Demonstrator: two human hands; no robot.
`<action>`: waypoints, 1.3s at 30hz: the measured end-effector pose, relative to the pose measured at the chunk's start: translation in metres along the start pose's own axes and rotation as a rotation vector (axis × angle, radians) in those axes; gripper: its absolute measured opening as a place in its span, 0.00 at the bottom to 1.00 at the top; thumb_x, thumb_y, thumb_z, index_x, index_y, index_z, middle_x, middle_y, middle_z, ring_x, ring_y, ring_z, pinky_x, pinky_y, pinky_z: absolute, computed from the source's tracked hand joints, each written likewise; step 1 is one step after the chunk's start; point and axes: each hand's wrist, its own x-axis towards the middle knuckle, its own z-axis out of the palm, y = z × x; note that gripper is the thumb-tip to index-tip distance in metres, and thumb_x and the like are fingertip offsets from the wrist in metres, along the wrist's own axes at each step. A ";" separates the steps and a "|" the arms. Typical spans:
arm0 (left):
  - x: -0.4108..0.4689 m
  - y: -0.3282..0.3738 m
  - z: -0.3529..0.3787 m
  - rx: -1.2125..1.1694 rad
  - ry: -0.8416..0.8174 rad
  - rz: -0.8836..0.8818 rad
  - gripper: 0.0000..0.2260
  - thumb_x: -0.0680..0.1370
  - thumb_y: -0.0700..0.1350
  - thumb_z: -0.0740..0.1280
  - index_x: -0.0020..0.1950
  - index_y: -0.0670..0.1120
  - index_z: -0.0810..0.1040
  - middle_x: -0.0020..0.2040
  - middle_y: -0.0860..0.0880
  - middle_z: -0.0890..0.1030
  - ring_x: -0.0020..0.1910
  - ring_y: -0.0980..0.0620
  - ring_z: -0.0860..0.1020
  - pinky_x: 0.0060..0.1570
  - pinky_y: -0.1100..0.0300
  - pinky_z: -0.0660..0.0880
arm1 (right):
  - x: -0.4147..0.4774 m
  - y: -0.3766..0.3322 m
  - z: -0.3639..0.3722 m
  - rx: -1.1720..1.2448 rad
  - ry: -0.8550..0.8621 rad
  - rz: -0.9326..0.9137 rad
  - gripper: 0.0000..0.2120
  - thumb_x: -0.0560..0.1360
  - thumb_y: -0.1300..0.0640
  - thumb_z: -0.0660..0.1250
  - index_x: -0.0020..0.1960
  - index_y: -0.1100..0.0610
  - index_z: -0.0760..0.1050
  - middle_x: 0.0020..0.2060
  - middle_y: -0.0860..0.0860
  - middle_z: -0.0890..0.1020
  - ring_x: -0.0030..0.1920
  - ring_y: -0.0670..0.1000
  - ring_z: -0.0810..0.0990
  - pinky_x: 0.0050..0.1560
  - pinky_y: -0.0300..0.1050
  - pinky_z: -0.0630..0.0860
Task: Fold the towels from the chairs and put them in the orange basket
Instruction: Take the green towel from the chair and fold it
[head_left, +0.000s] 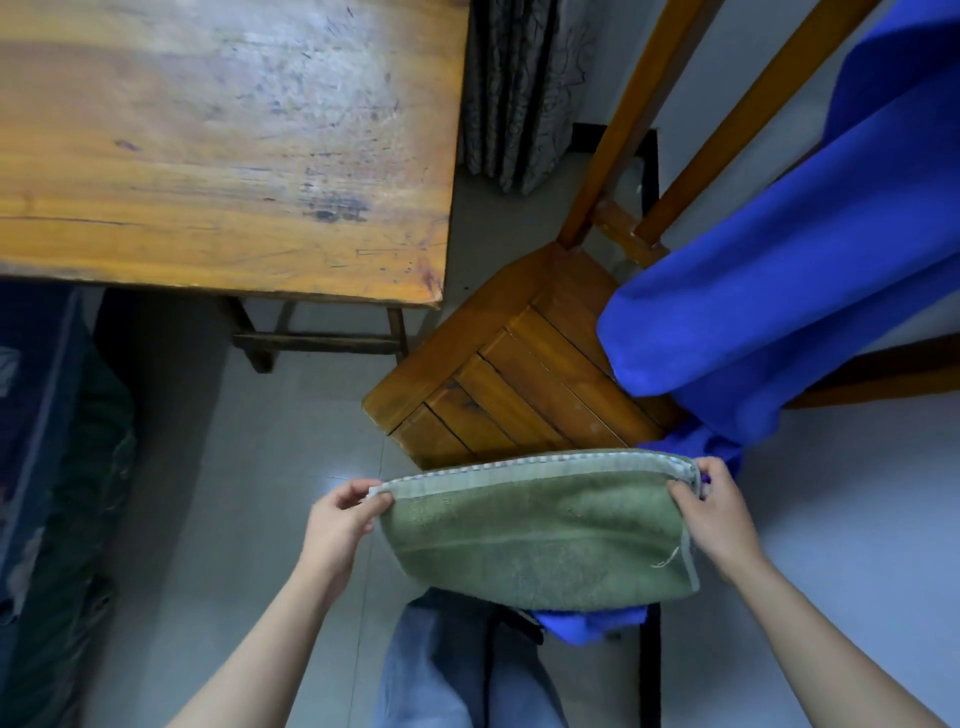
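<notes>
A green towel, doubled over with its pale hem edges together at the top, hangs in the air in front of me. My left hand pinches its upper left corner. My right hand pinches the upper right corner. A large blue towel drapes over the back and right side of a wooden chair, and its lower end shows below the green towel. The orange basket is not in view.
A worn wooden table fills the upper left, its corner close to the chair. A grey curtain hangs behind. Dark blue and green bundles lie at the left edge. My jeans-clad legs stand on the pale tiled floor.
</notes>
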 end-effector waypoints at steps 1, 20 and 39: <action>-0.007 0.010 -0.002 0.035 0.007 0.044 0.06 0.72 0.34 0.70 0.40 0.45 0.79 0.39 0.48 0.80 0.38 0.52 0.73 0.36 0.60 0.67 | -0.006 0.001 -0.005 0.024 0.009 -0.004 0.11 0.75 0.67 0.63 0.42 0.52 0.66 0.37 0.55 0.75 0.37 0.55 0.73 0.37 0.43 0.69; -0.007 0.006 0.120 1.482 -0.409 0.394 0.28 0.81 0.52 0.55 0.77 0.53 0.45 0.78 0.45 0.41 0.76 0.43 0.42 0.74 0.48 0.47 | -0.006 0.062 -0.002 0.497 0.150 0.425 0.06 0.74 0.61 0.68 0.48 0.57 0.72 0.49 0.56 0.78 0.46 0.55 0.77 0.38 0.42 0.71; 0.034 0.036 0.088 0.574 -0.281 0.107 0.21 0.79 0.36 0.56 0.73 0.44 0.65 0.71 0.44 0.68 0.68 0.45 0.68 0.58 0.60 0.66 | -0.061 -0.065 0.048 0.061 0.065 0.044 0.12 0.71 0.61 0.68 0.42 0.53 0.63 0.34 0.45 0.73 0.38 0.53 0.74 0.39 0.44 0.66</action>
